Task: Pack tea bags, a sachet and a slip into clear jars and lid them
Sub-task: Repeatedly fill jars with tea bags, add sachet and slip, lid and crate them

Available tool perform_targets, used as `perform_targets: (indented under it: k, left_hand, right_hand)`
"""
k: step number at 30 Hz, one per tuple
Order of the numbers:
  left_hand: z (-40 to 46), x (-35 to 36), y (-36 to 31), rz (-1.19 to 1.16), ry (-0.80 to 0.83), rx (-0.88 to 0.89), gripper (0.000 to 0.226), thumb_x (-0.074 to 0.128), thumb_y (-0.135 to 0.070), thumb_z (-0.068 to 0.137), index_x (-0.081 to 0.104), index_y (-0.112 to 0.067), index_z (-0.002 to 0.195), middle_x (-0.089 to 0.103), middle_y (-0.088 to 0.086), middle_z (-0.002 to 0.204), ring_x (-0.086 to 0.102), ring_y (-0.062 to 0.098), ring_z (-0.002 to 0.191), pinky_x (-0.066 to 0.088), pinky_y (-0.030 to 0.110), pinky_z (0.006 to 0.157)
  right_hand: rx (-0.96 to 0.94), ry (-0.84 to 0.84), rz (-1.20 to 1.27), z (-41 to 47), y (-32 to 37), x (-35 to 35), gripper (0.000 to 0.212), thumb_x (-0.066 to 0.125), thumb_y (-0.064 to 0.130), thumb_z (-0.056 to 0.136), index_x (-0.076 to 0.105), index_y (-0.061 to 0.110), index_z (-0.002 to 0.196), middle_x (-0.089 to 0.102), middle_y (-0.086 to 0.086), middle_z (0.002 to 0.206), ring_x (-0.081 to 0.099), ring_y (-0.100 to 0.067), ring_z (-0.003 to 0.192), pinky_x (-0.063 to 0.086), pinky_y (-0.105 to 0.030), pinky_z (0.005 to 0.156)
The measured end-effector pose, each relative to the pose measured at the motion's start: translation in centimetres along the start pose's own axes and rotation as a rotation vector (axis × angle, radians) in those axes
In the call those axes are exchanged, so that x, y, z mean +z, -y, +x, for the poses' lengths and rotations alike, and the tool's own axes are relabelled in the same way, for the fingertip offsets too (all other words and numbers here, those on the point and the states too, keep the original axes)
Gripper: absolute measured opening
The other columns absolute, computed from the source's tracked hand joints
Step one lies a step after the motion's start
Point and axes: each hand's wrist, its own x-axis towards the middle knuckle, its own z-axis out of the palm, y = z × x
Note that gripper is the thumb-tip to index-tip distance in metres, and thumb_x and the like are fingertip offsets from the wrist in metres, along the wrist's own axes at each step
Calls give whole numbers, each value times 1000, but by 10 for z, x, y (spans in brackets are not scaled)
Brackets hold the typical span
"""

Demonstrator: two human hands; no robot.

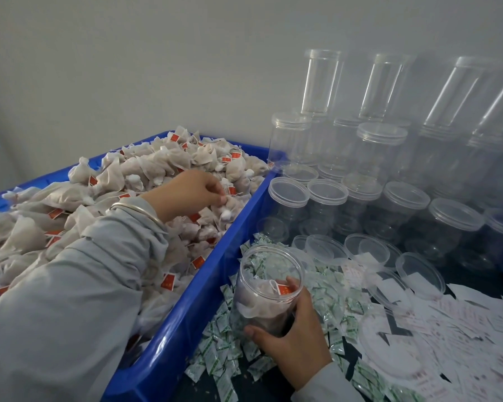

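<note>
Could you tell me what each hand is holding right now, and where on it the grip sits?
The right hand grips the open clear jar around its lower body. The left hand pinches a tea bag by its gathered top in the blue crate.

Stacked empty jars (369, 158) wall the back; the blue bin's rim (215, 256) divides the worktop.
</note>
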Motion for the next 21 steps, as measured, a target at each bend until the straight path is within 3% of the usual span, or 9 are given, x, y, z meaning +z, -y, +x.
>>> perform_targets:
  k: [3, 6, 10, 13, 16, 19, 21]
  left_hand:
    - [-3, -2, -7, -372, 9, -53, 9, 61, -12, 90, 62, -17, 82, 66, 0, 76, 63, 12, 68, 55, 26, 67]
    - [-9, -5, -15, -684, 78, -97, 11, 54, -5, 94, 59, -12, 86, 66, 2, 72, 66, 11, 59, 56, 24, 55]
    - [-13, -10, -21, -934, 129, -24, 17, 50, -2, 93, 61, -12, 86, 71, 4, 75, 66, 14, 59, 51, 21, 45]
    - [-15, -12, -24, -1002, 146, 45, 18, 51, -4, 93, 65, -13, 88, 71, 2, 75, 64, 9, 55, 51, 20, 45]
    - [-16, -9, -25, -971, 156, 69, 15, 53, -9, 93, 67, -13, 96, 72, 3, 83, 65, 10, 63, 56, 20, 54]
    - [-17, -2, -28, -924, 180, 73, 16, 58, -14, 88, 67, -11, 100, 67, 15, 100, 58, 20, 81, 56, 24, 63]
    - [-19, 3, -32, -913, 217, 93, 21, 62, -20, 78, 69, -11, 97, 61, 19, 101, 54, 23, 82, 56, 23, 63]
  right_hand:
    - [4, 0, 7, 0, -1, 0, 86, 80, 60, 40, 34, 54, 112, 40, 55, 108, 41, 28, 104, 33, 7, 76]
    - [2, 3, 4, 0, 0, 0, 83, 79, 59, 40, 35, 53, 111, 38, 57, 108, 40, 30, 104, 33, 8, 75]
    - [1, 5, 18, -1, 1, -1, 80, 80, 56, 42, 37, 52, 109, 38, 58, 106, 39, 30, 103, 32, 8, 75]
    - [-2, -1, 5, -2, 2, -1, 80, 79, 57, 41, 36, 57, 109, 37, 58, 106, 39, 30, 103, 32, 8, 74]
    - [0, 3, -17, -1, 5, 0, 84, 78, 58, 41, 26, 76, 105, 36, 58, 107, 39, 31, 103, 32, 8, 75]
    - [-7, 5, -1, -1, 4, 0, 82, 78, 59, 42, 33, 64, 110, 38, 56, 109, 41, 29, 104, 33, 8, 76]
    - [-5, 7, 22, -1, 2, 0, 82, 79, 59, 42, 36, 54, 111, 41, 54, 110, 44, 27, 104, 34, 7, 76]
